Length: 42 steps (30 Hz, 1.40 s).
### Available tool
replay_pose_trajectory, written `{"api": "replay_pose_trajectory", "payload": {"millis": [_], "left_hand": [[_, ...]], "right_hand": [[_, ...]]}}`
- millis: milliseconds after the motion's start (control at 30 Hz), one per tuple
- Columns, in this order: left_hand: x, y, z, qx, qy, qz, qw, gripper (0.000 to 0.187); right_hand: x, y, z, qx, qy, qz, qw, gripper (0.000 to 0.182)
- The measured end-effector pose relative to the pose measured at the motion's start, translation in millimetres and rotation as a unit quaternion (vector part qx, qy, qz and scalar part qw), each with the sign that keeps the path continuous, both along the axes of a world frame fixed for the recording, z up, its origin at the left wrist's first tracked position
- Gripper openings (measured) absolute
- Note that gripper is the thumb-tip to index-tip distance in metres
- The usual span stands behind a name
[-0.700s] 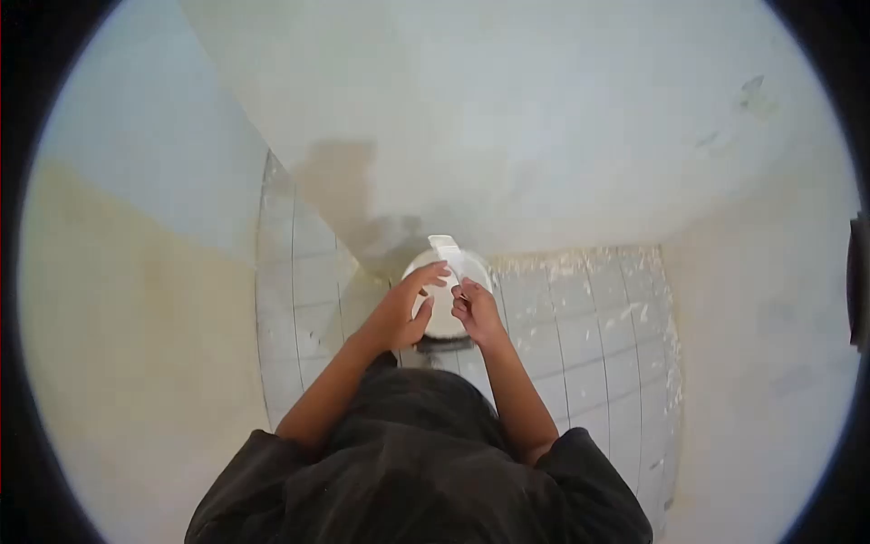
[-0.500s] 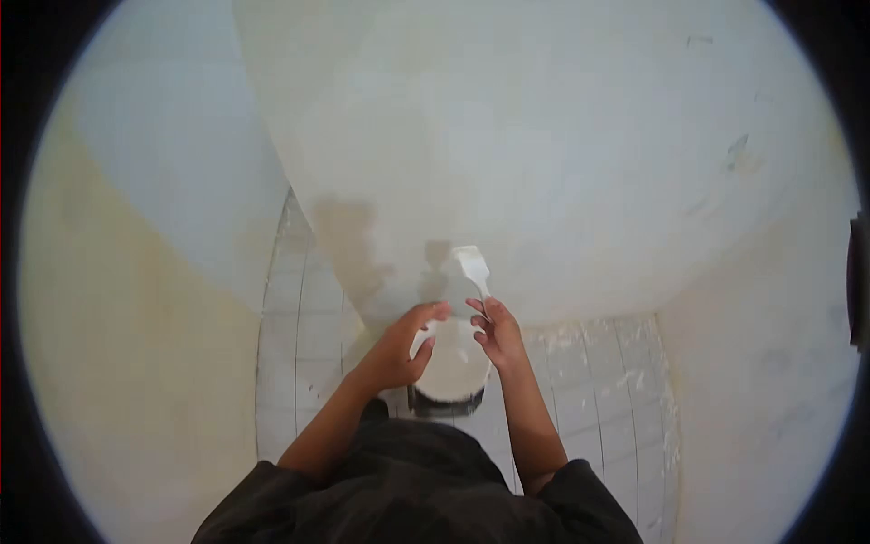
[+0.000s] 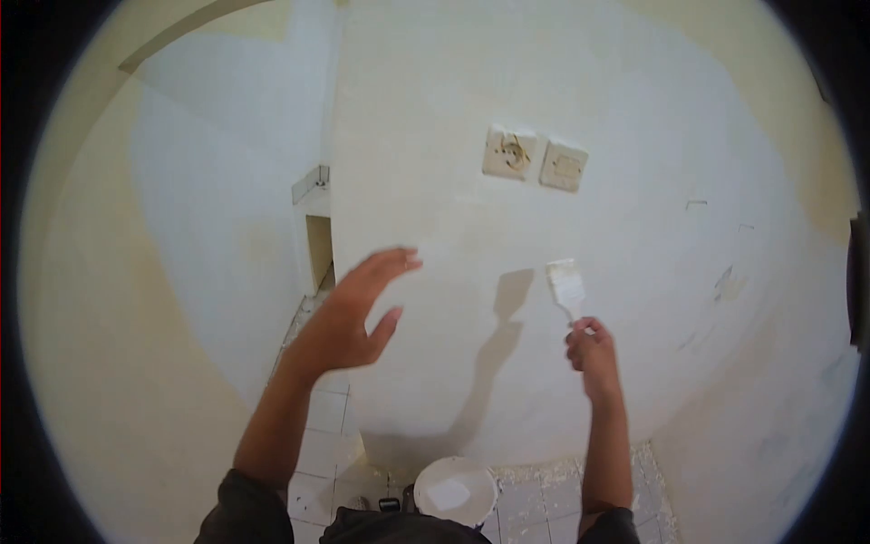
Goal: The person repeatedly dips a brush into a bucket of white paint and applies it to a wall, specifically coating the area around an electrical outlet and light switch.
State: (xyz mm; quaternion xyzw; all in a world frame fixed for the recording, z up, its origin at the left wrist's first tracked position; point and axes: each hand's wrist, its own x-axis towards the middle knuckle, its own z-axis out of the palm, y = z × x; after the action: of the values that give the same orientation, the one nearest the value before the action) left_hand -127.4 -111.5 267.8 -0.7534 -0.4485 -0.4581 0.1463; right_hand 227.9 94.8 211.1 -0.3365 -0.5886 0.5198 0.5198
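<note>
My right hand [image 3: 592, 354] is wrapped round the handle of a white paintbrush [image 3: 567, 286], bristles upward, in front of the pale wall [image 3: 435, 199]. The brush casts a shadow on the wall to its left. Raised at the left, my left hand [image 3: 349, 317] holds nothing, its fingers apart and the thumb spread. Below both hands, near my body, a round white bucket [image 3: 426, 480] on the floor holds whitish paint.
Two electrical fittings, a socket [image 3: 509, 151] and a switch plate [image 3: 564, 166], sit on the wall above the brush. White-spattered floor tiles [image 3: 521, 508] run along its foot. An opening [image 3: 319, 249] shows at the left.
The view has tilted up, bringing the socket and switch into sight. My right hand has moved right with the brush, away from the bucket; my left hand has moved left, away from it.
</note>
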Motion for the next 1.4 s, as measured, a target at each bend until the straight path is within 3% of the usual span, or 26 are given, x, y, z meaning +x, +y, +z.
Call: {"api": "replay_pose_trajectory", "payload": {"millis": [167,267,467,600,667,833,967,1167,1267,1400], "left_hand": [[-64.5,52.2,129.5,0.083,0.02,0.024,0.996,0.048],[-122.2,103.7,192.6,0.225,0.033,0.049,0.973,0.041],[-189.3,187.7,319.5,0.467,-0.01,0.061,0.882,0.045],[-176.9,205.5,362.1,0.412,0.056,0.164,0.895,0.046],[-155.4,201.2,385.6,0.39,0.119,0.212,0.888,0.045],[-132.0,179.6,422.8,0.402,0.183,0.203,0.874,0.045],[-129.9,175.3,438.2,0.403,0.156,0.184,0.883,0.046],[-146.9,191.9,437.1,0.384,0.171,0.223,0.88,0.049],[-148.2,183.8,418.1,0.37,0.172,0.205,0.89,0.051],[-150.8,188.7,410.0,0.364,0.167,0.211,0.892,0.051]], "right_hand": [[-22.0,27.3,142.6,0.177,-0.124,-0.112,0.97,0.012],[-46.4,22.4,211.9,0.277,-0.171,-0.18,0.928,0.015],[-90.4,21.9,337.8,0.572,-0.256,-0.345,0.699,0.02],[-133.1,11.0,408.1,0.602,-0.338,-0.47,0.55,0.025],[-152.8,17.3,442.4,0.646,-0.318,-0.503,0.478,0.018],[-194.2,18.9,517.8,0.645,-0.344,-0.583,0.354,0.015],[-217.0,39.2,561.5,0.667,-0.363,-0.61,0.226,0.01],[-248.8,75.2,585.6,0.692,-0.384,-0.589,0.161,0.004],[-243.3,92.2,585.3,0.716,-0.396,-0.545,0.185,0.019],[-234.2,77.9,569.1,0.737,-0.407,-0.512,0.17,0.018]]}}
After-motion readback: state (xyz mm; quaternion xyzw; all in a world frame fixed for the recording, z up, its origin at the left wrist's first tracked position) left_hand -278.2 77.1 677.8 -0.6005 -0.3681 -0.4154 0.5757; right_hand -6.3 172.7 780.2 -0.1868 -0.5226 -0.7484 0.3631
